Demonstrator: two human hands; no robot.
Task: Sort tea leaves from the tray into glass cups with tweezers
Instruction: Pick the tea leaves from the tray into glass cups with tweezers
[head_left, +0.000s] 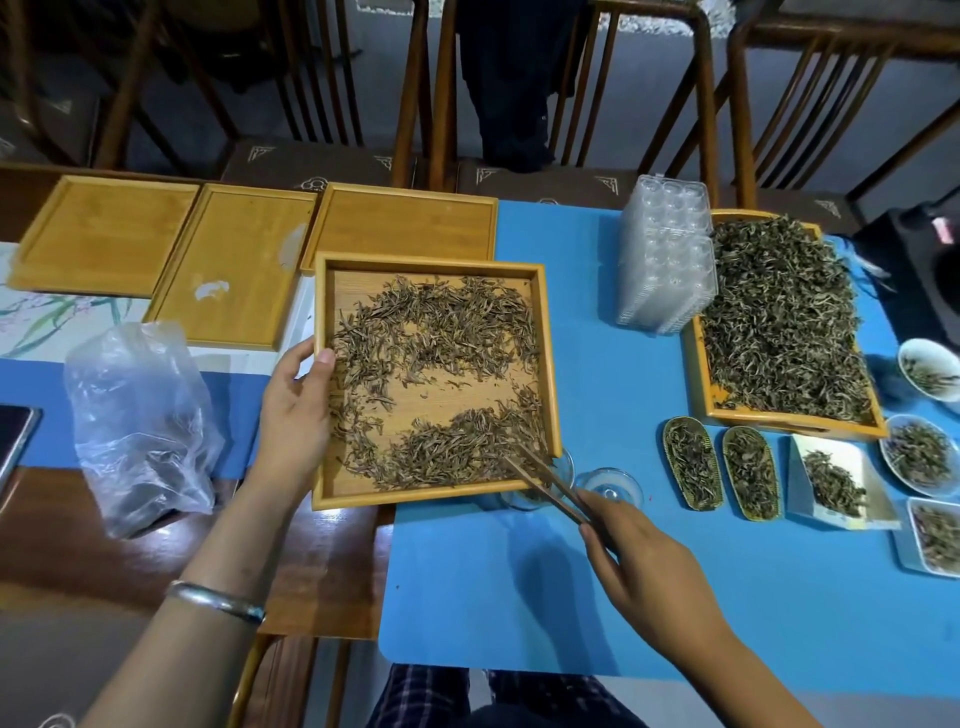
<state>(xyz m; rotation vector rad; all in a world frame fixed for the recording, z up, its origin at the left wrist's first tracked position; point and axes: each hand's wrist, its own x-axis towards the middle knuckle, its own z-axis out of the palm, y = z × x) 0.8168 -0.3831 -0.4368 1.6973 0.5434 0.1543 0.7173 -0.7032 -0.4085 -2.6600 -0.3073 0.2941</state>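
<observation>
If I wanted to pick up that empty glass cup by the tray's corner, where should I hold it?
Pinch the glass cup by its open rim from above, coming from the right: the right hand and tweezers crowd its left, and the tea tray stands close there.

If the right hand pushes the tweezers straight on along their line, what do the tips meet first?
The right hand aims the tweezers up and left; the tips already reach the near clump of tea leaves in the tray. Depth is uncertain.

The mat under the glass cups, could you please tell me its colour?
Plain blue mat, seen in the head view.
</observation>
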